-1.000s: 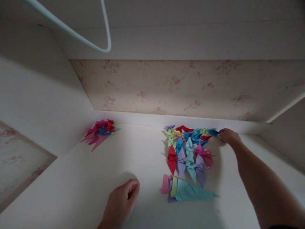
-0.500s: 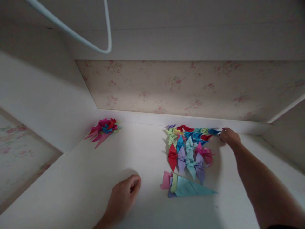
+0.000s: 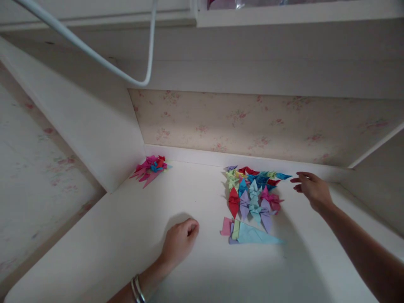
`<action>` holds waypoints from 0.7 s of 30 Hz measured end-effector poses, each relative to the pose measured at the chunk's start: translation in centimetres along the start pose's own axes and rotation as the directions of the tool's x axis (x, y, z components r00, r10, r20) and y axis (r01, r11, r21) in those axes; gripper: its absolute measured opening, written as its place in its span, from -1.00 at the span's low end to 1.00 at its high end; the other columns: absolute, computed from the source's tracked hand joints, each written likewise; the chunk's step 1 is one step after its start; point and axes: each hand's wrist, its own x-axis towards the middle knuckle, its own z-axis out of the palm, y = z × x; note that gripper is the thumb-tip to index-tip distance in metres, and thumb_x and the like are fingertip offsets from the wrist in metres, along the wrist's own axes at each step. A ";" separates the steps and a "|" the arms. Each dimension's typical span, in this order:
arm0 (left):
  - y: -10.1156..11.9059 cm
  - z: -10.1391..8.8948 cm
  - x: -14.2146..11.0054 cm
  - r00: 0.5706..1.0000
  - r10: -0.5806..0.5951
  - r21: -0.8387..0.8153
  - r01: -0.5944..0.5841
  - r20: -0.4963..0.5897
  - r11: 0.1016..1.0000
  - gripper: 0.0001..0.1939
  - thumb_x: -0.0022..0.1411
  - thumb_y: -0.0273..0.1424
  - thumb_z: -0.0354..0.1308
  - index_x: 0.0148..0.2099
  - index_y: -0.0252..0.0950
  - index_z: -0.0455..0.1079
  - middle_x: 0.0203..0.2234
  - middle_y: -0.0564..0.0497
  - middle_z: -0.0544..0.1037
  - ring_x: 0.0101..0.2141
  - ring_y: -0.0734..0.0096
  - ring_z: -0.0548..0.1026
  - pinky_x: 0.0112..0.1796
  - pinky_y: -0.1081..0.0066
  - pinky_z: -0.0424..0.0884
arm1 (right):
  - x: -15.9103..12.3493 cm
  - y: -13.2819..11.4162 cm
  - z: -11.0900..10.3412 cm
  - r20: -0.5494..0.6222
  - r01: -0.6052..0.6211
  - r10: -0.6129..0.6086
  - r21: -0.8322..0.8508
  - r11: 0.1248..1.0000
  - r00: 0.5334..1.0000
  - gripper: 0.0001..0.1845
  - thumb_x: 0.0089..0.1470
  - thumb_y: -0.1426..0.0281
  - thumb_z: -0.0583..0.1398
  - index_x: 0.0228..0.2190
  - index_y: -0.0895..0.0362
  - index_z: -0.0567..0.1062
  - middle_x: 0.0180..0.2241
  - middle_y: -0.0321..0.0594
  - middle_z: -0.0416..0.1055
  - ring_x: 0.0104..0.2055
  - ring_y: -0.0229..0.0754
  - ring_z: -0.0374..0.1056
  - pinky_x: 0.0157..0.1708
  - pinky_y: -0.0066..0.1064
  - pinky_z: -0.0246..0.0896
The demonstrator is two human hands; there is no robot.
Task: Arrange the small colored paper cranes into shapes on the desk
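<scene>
My left hand (image 3: 180, 240) rests on the white desktop, curled into a loose fist, and nothing shows in it. My right hand (image 3: 312, 189) hovers at the back right with its fingers apart, holding nothing. Just left of its fingertips lies a dark blue paper crane (image 3: 282, 176). That crane sits at the right end of a cluster of folded paper cranes, among them a red crane (image 3: 234, 202), a purple crane (image 3: 266, 214) and a light teal crane (image 3: 254, 191). In front of the cluster is a pale blue folded paper (image 3: 257, 234), overlapping a pink folded paper (image 3: 226, 226) and others.
Another pile of pink and red folded cranes (image 3: 150, 169) lies in the back left corner. Floral wallpaper (image 3: 236, 122) covers the back wall above the white desktop (image 3: 142, 235). A white bent rod (image 3: 104, 63) hangs at upper left, below a cabinet.
My right hand has opened and drawn slightly right, off the blue crane. The left hand stays closed in a fist. The camera view has tilted upward, showing more cabinet.
</scene>
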 end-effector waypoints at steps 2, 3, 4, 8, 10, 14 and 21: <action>-0.1 0.0 -0.1 1.000 0.012 -0.009 -0.012 -0.003 1.000 -0.75 0.26 -0.30 -0.02 -0.29 -0.19 0.49 -0.53 0.08 0.55 -0.51 0.43 0.45 -0.45 0.46 0.14 | -3.3 -0.9 0.5 0.050 -0.015 0.010 0.103 0.995 0.999 -0.76 0.11 0.27 0.10 -0.22 0.10 0.46 -0.35 0.00 0.50 -0.59 -0.20 0.31 -0.53 -0.29 0.25; -0.1 -0.1 -0.2 1.000 0.017 -0.014 -0.018 -0.006 1.000 -0.75 0.26 -0.30 -0.02 -0.28 -0.19 0.49 -0.53 0.08 0.55 -0.51 0.43 0.45 -0.45 0.46 0.14 | -5.3 -1.3 0.9 0.085 -0.018 0.005 0.148 0.989 0.996 -0.77 0.10 0.24 0.12 -0.25 0.08 0.47 -0.38 -0.05 0.49 -0.59 -0.20 0.30 -0.55 -0.30 0.23; -0.1 -0.2 -0.3 1.000 0.024 -0.017 -0.024 -0.010 1.000 -0.74 0.26 -0.30 -0.02 -0.28 -0.19 0.49 -0.52 0.07 0.55 -0.51 0.43 0.45 -0.45 0.46 0.14 | -7.5 -1.7 1.3 0.133 -0.023 -0.003 0.191 0.981 0.991 -0.78 0.09 0.22 0.14 -0.28 0.07 0.48 -0.43 -0.10 0.47 -0.59 -0.19 0.30 -0.57 -0.31 0.21; -0.1 -0.4 -0.6 0.998 0.054 -0.032 -0.055 -0.026 0.998 -0.74 0.27 -0.29 -0.03 -0.28 -0.18 0.49 -0.54 0.08 0.54 -0.52 0.44 0.43 -0.46 0.46 0.12 | -17.7 -3.1 4.2 0.429 -0.242 -0.015 0.539 0.807 0.903 -0.78 0.01 0.18 0.23 -0.34 0.05 0.51 -0.55 -0.22 0.36 -0.61 -0.22 0.19 -0.63 -0.36 0.07; -0.3 -0.4 -0.6 0.997 0.059 -0.061 -0.062 -0.040 0.996 -0.74 0.27 -0.29 -0.03 -0.28 -0.19 0.49 -0.54 0.09 0.52 -0.52 0.45 0.41 -0.47 0.47 0.13 | -22.6 -3.9 6.2 0.525 -0.357 -0.013 0.597 0.719 0.851 -0.74 -0.01 0.16 0.26 -0.33 0.07 0.51 -0.56 -0.27 0.34 -0.63 -0.26 0.16 -0.63 -0.40 0.02; -1.1 0.0 -0.4 0.997 0.054 -0.203 -0.065 -0.059 0.977 -0.74 0.25 -0.29 -0.01 -0.30 -0.24 0.47 -0.56 0.08 0.49 -0.53 0.46 0.39 -0.47 0.49 0.19 | -29.3 -4.9 10.4 0.688 -0.495 -0.041 0.561 0.664 0.725 -0.63 -0.02 0.12 0.28 -0.30 0.16 0.49 -0.57 -0.30 0.36 -0.63 -0.32 0.16 -0.62 -0.46 -0.04; -4.9 -2.4 1.8 0.981 0.010 -0.128 -0.036 -0.195 0.991 -0.73 0.24 -0.26 -0.01 -0.27 -0.28 0.46 -0.60 0.09 0.44 -0.55 0.48 0.36 -0.48 0.50 0.21 | -31.9 -3.3 13.7 0.694 -0.384 -0.123 0.527 0.758 0.710 -0.53 0.04 0.02 0.22 -0.26 0.19 0.47 -0.62 -0.34 0.35 -0.66 -0.36 0.15 -0.62 -0.48 -0.08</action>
